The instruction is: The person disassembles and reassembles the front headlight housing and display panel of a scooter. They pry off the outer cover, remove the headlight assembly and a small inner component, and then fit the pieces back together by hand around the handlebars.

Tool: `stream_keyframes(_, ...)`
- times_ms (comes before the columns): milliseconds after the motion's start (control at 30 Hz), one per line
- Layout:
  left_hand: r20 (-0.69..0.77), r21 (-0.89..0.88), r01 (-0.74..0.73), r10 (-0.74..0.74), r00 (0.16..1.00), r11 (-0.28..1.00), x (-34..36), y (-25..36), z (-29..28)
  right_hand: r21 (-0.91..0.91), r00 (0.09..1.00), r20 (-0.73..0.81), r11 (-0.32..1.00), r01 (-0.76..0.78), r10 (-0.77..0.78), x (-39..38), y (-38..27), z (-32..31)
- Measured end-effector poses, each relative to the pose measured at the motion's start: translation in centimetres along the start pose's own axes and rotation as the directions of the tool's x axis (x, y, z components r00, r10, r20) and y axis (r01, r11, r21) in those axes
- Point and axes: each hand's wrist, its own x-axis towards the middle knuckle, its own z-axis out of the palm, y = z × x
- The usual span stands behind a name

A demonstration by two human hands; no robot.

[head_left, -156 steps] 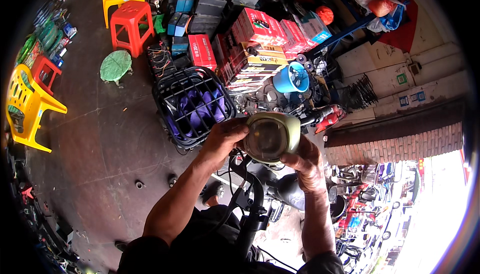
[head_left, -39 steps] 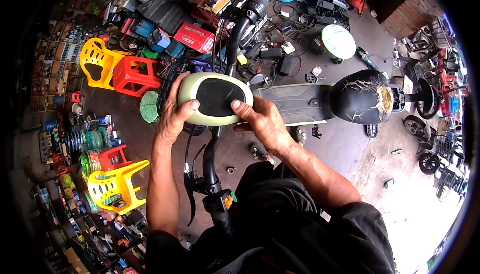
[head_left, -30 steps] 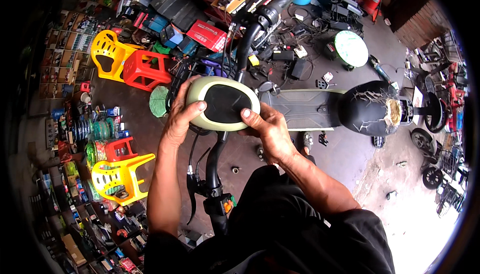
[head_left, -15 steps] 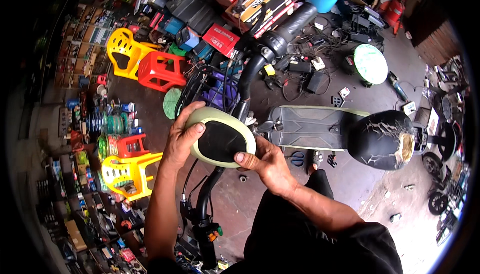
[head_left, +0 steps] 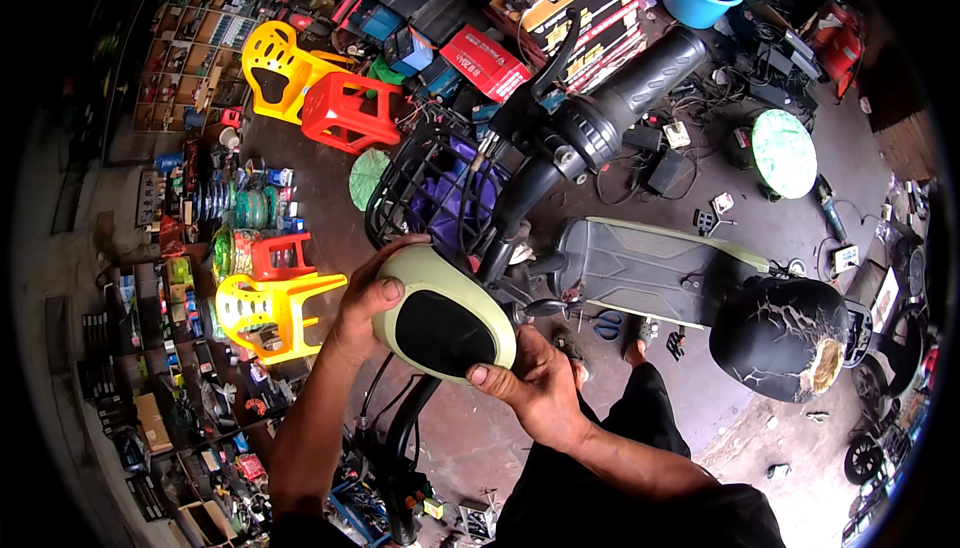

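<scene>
In the head view, a rounded pale-green plastic-looking housing (head_left: pixel 430 273) with a black oval face (head_left: pixel 445 333) sits off centre toward seven o'clock, overlapping a black tubular handlebar (head_left: pixel 517 196). The left hand (head_left: pixel 362 310) pinches its ten-o'clock edge, the right hand (head_left: pixel 542 396) its five-o'clock edge. It seems light, stiff and slick, best held by its rim.

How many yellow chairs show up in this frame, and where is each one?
2: one yellow chair stands at upper left beside a red stool; another yellow chair is lower, left of the left hand. More could be hidden.
</scene>
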Motion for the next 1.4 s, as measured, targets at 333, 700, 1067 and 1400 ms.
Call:
stream_keyframes(333,0.157,-0.071,0.113,-0.101,0.982,0.991,0.6,0.6,-1.0,-0.097,0.999,-0.036,0.995,-0.037,0.034,0.3,0.0,0.2)
stream_keyframes(700,0.196,-0.090,0.019,-0.001,0.981,0.996,1.4,-0.7,-0.7,-0.477,0.992,-0.111,0.872,-0.107,0.061,-0.4,-2.4,1.4)
stream_keyframes(1067,0.145,-0.285,-0.117,0.163,0.976,0.951,3.1,-3.3,-0.8,-0.965,0.909,0.214,-0.220,0.140,-0.358,7.3,-4.1,6.6)
stream_keyframes(1400,0.212,-0.657,0.073,0.091,0.973,0.750,3.5,-6.2,-1.3,-0.993,0.939,-0.098,-0.030,-0.114,-0.330,9.6,-4.0,6.2)
